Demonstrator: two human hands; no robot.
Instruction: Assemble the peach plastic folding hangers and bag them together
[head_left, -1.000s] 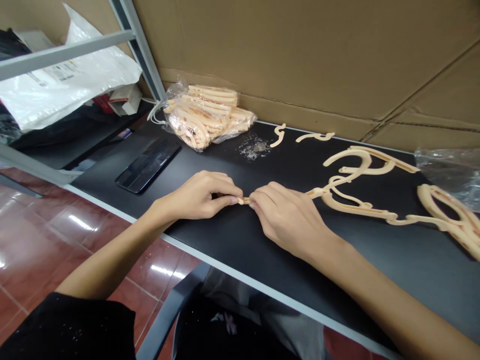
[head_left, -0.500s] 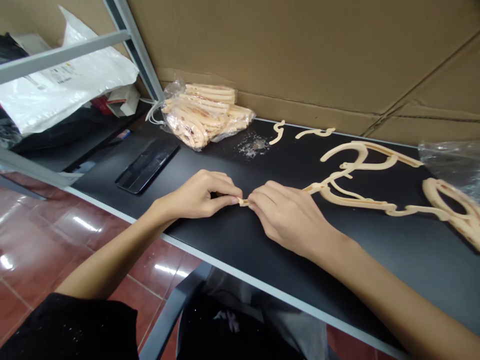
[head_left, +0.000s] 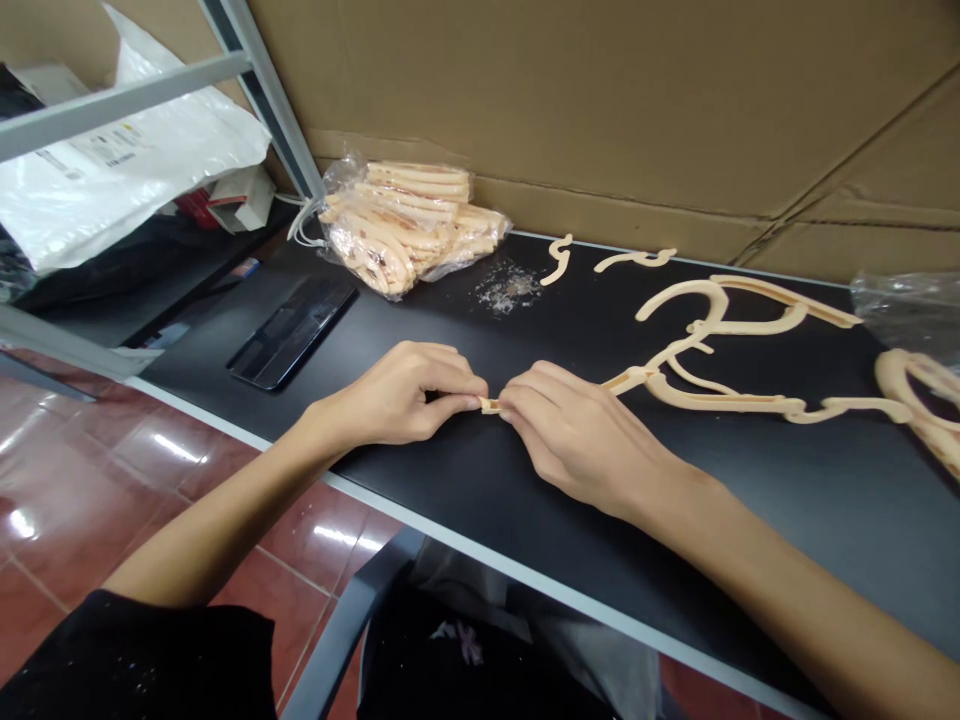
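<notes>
In the head view, my left hand (head_left: 409, 392) pinches the tip of a cream plastic hanger arm (head_left: 490, 406) between thumb and forefinger. My right hand (head_left: 574, 430) is closed over the same arm just to the right, so only a short stretch shows between the hands. Past my right knuckles the arm seems to run on to a cream folding hanger (head_left: 720, 401) lying on the black tabletop (head_left: 450, 510). Its curved hook part (head_left: 686, 290) and other arms spread out behind. My fingers hide most of the gripped piece.
A clear bag of cream hanger parts (head_left: 409, 225) stands at the back, near small plastic scraps (head_left: 510, 288). Two loose curved pieces, one a short S-shaped piece (head_left: 559, 260), lie by the cardboard wall (head_left: 600, 110). A black phone (head_left: 292, 330) rests at left; more hanger parts (head_left: 919, 395) sit far right.
Both hands stay almost in place on the hanger arm. The hanger pieces at the right sit slightly further right and shifted in view; the camera has moved a little.
</notes>
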